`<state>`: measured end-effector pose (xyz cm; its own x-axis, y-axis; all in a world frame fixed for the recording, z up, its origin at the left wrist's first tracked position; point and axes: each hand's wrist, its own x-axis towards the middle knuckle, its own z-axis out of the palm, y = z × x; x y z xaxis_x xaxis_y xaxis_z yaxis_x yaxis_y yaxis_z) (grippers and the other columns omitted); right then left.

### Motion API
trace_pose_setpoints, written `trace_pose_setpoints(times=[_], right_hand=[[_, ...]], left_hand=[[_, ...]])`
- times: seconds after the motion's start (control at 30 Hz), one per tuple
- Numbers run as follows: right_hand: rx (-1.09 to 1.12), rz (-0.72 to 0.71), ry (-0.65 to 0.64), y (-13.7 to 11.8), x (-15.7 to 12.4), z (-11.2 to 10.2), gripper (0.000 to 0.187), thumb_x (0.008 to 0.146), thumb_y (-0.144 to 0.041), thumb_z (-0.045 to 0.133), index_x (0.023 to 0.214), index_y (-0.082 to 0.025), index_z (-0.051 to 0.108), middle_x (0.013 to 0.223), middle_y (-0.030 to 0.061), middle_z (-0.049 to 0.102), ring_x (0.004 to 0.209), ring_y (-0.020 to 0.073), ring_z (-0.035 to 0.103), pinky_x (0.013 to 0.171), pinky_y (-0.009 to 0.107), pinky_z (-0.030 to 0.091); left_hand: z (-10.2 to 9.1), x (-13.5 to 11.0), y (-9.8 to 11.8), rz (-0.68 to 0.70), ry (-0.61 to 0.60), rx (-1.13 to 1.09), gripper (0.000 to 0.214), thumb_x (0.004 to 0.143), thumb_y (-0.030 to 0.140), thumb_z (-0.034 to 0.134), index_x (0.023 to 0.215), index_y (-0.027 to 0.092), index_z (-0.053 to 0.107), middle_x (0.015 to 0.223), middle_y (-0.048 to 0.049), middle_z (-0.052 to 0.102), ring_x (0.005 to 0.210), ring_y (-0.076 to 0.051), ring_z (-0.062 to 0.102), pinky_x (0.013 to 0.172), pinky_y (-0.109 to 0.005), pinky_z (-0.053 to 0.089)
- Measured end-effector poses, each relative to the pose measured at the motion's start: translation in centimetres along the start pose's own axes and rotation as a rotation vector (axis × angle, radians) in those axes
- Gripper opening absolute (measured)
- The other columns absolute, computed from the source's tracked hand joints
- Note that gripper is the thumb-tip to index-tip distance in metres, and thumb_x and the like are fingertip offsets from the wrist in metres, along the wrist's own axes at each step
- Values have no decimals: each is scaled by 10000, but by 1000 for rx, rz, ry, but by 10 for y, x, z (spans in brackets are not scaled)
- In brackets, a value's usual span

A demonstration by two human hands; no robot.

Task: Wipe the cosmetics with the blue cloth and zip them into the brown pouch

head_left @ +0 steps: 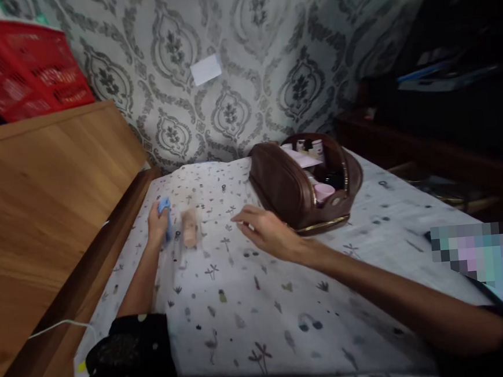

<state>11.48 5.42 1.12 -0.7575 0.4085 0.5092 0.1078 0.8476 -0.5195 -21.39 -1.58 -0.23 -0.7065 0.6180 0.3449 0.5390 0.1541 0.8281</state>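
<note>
My left hand (156,224) is closed around a small blue object (164,207) at the left side of the cloth-covered table. Its exact kind is blurred. Just right of it lies a beige, tube-shaped item (189,229), smeared by motion, apart from both hands. Over the middle of the cloth is my right hand (263,231), fingers loosely bent and apart with nothing visible in them. Close behind it stands a brown toiletry bag (279,180), unzipped, holding a pink round-topped item (324,191), a pale pink flat piece (303,156) and other small items.
A patterned white cloth (253,322) covers the table. Along the left runs a wooden panel (55,186) with a red basket (28,66) on top. Patterned wallpaper (228,109) backs the table. A pixelated flat item (485,257) lies at right; a white cable (66,322) is lower left.
</note>
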Motion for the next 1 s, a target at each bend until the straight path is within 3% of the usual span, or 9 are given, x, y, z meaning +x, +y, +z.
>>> trace_pose_setpoints(times=[0.13, 0.3, 0.43, 0.53, 0.63, 0.7, 0.8, 0.9, 1.0], right_hand=[[137, 137, -104, -2, 1, 59, 252, 938, -178, 527, 1133, -149, 682, 984, 97, 661, 815, 188, 651, 808, 341, 527], [442, 460, -108, -9, 18, 105, 349, 948, -318, 553, 1238, -135, 613, 907, 64, 673, 673, 158, 649, 625, 295, 545], [397, 494, -76, -11, 20, 109, 446, 893, -410, 630, 1247, -141, 599, 1011, 96, 679, 816, 195, 669, 716, 328, 563], [231, 524, -4, -8, 9, 95, 526, 782, -431, 738, 1218, -159, 627, 1107, 118, 653, 972, 251, 653, 859, 398, 539], [161, 535, 31, -1, -7, 81, 549, 722, -339, 761, 1235, -205, 620, 1109, 91, 648, 977, 248, 654, 867, 403, 536], [177, 544, 79, 4, -18, 75, 563, 718, -280, 725, 1259, -211, 587, 1113, 86, 652, 979, 239, 657, 857, 393, 541], [230, 578, 168, 8, -29, 74, 547, 721, -314, 699, 1228, -179, 544, 1099, 101, 666, 949, 236, 669, 838, 382, 550], [267, 580, 194, 9, -32, 77, 605, 707, -335, 691, 1249, -163, 482, 1098, 107, 674, 806, 204, 677, 774, 363, 557], [245, 540, 210, 14, -33, 78, 720, 686, -325, 697, 1329, -172, 413, 1082, 94, 671, 758, 192, 667, 742, 355, 554]], left_hand=[[11, -13, -23, -18, -95, 172, 253, 855, 392, 563, 998, 195, 631, 940, -60, 678, 964, -258, 627, 924, -391, 500], [46, -47, -15, 22, -168, 248, 382, 876, 398, 572, 1216, 233, 627, 1255, -116, 606, 1208, -288, 566, 1060, -445, 442], [69, -78, 1, 30, -167, 82, 354, 854, 372, 606, 1152, 195, 678, 1250, -123, 583, 1230, -267, 549, 1095, -406, 421], [78, -95, 12, -83, -208, -134, 311, 892, 429, 556, 987, 175, 709, 1041, -91, 670, 1050, -234, 622, 969, -359, 499], [78, -107, 23, -141, -261, -238, 374, 939, 481, 485, 907, 179, 705, 911, -73, 680, 933, -218, 635, 873, -346, 527], [75, -116, 32, -6, -237, -177, 393, 965, 480, 457, 891, 182, 702, 968, -89, 657, 971, -220, 620, 933, -370, 512], [74, -133, 44, 381, -217, 18, 407, 1010, 433, 394, 918, 183, 701, 1101, -111, 601, 1087, -228, 572, 1033, -405, 469], [80, -145, 49, 717, -302, 227, 380, 1027, 360, 366, 1026, 185, 703, 1154, -117, 592, 1133, -246, 526, 1029, -428, 473], [84, -139, 43, 853, -325, 401, 374, 1025, 318, 366, 1086, 169, 703, 1171, -129, 600, 1131, -268, 493, 1033, -456, 462]])
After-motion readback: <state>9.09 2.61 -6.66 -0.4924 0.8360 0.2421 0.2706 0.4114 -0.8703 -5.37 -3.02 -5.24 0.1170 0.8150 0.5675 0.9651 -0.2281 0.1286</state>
